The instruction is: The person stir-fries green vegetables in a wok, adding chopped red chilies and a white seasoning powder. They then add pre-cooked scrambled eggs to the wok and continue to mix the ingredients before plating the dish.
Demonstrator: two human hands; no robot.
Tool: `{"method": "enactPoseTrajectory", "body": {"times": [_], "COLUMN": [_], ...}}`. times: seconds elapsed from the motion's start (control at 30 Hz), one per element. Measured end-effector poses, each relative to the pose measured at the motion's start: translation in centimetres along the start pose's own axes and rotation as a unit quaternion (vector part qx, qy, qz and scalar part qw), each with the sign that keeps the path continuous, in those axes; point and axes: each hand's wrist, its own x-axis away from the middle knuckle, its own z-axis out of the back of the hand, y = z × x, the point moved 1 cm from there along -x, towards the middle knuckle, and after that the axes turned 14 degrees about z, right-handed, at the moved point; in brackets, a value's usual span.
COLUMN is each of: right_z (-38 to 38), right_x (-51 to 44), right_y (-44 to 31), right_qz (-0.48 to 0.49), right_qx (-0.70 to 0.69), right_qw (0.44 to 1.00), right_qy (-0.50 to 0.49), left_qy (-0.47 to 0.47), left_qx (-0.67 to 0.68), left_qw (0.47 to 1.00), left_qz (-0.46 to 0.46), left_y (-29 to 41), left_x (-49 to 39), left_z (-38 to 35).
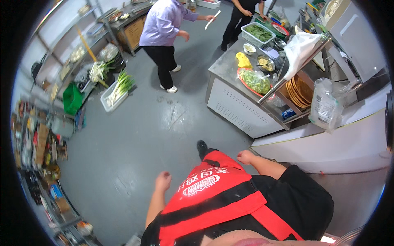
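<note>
My left hand (163, 180) hangs low at the side of my red apron (200, 178), over the grey floor (123, 153). Its fingers look loosely curled, and I see nothing in them. On the other side of the apron, my right hand (245, 157) is also curled, with no object visible in it. The nearest thing to it is the perforated metal cabinet (234, 107) under a steel worktop (226, 58), but the two are apart. A black shoe (202, 147) of mine shows below the apron.
A person (163, 27) in a lilac top stands ahead with a white stalk (212, 20). Another person (240, 18) stands by the worktop, near a basket of green leaves (258, 33). Spring onions (119, 87) lie in a white tub on the floor. Loaded shelves (40, 144) line the left.
</note>
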Motion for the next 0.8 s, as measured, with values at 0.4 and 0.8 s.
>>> {"method": "enactPoseTrajectory", "body": {"times": [0.4,0.8], "right_z": [7.4,30.7], "right_x": [-21.8,-34.0], "right_y": [5.7,-4.6], "right_qz": [-0.135,-0.121], "right_qx": [-0.093,-0.418], "right_qw": [0.986,0.845], "right_qy": [0.001,0.309], "left_qy": [-0.014,-0.186], "left_qx": [-0.225,-0.234], "left_qw": [0.973,0.933], "left_qz": [0.052,-0.203], "left_y": [14.3,53.4], "left_x": [-33.8,-54.8], "left_z": [17.6,16.2]}}
